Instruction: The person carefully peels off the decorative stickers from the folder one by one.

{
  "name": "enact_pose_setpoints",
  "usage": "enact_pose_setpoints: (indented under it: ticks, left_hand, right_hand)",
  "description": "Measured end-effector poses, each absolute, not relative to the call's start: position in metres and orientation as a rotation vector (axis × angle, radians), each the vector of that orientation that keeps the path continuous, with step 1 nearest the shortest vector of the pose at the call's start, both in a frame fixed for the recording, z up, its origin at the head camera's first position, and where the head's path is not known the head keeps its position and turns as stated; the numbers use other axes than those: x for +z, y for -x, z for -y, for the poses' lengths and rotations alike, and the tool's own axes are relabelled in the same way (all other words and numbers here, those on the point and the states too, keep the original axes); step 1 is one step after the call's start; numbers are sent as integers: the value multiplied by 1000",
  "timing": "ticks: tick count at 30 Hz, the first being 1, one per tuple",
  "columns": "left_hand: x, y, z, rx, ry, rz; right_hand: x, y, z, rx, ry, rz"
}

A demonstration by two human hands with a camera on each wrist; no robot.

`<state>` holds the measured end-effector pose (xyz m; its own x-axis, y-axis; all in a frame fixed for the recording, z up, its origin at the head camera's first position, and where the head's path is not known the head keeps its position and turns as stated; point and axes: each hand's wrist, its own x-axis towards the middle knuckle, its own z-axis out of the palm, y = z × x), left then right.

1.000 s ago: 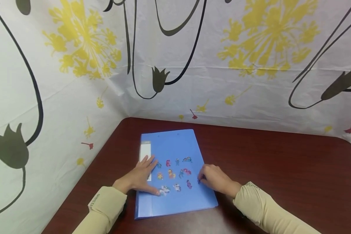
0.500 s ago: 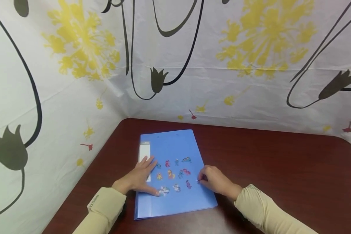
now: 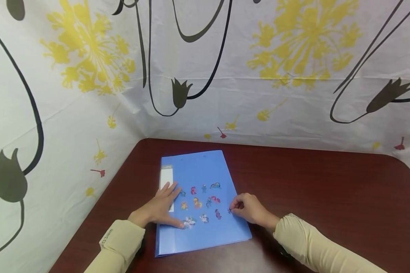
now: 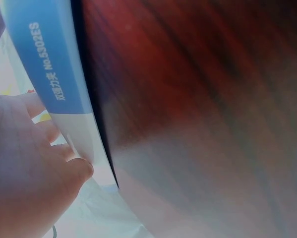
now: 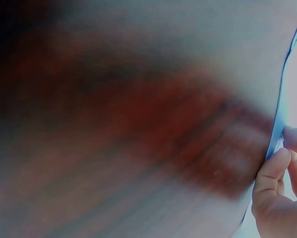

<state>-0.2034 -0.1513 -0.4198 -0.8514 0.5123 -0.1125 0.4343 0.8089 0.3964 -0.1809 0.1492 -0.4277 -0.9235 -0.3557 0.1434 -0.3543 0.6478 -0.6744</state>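
Observation:
A blue folder (image 3: 199, 167) lies on the table, its lower half bearing several small cartoon pony stickers (image 3: 197, 203). My left hand (image 3: 158, 208) rests spread on the folder's left side, thumb beside a white pony sticker (image 3: 189, 222). In the left wrist view, that hand lies along the folder's printed spine (image 4: 54, 64). At the folder's right edge, my right hand (image 3: 251, 207) pinches a small dark purple sticker (image 3: 229, 211) with thumb and forefinger, mostly covering it. The right wrist view shows these curled fingers (image 5: 272, 171) at the edge; the sticker is hidden there.
The dark reddish wooden table (image 3: 321, 197) extends to the right of the folder. Behind and to the left hangs a white cloth (image 3: 208, 98) with yellow and grey flower prints. A white label strip (image 3: 166, 176) runs along the folder's left side.
The head view has shifted slightly, so everything sits a little further left. My right thumb and fingers have changed their angle a little at the purple sticker. The left hand stays in place.

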Motion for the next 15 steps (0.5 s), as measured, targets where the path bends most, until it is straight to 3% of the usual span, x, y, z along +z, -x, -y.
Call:
enact_pose_setpoints:
  ticks: [15]
  left_hand:
    - [-418,202,150,529,-738,-2794]
  right_hand:
    - [-429,181,-147,-1125,648,-2900]
